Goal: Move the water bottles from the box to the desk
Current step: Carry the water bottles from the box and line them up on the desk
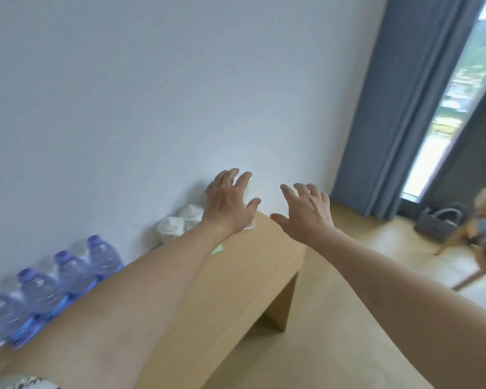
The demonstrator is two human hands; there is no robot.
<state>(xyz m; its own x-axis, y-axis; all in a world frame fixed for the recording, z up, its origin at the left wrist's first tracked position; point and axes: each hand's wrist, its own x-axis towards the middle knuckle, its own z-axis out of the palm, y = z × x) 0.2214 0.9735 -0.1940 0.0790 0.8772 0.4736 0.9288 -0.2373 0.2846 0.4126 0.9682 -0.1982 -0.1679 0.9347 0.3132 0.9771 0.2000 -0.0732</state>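
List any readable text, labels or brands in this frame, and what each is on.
No text can be read.
Water bottles: blue labels, motion-blurred, unreadable.
White rolls at the desk's far end: no print visible.
Pale green paper under the left arm: mostly hidden.

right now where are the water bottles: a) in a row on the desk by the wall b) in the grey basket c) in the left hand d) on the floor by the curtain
a: the water bottles stand in a row on the desk against the wall, and both the left hand and right hand are open and hold nothing.
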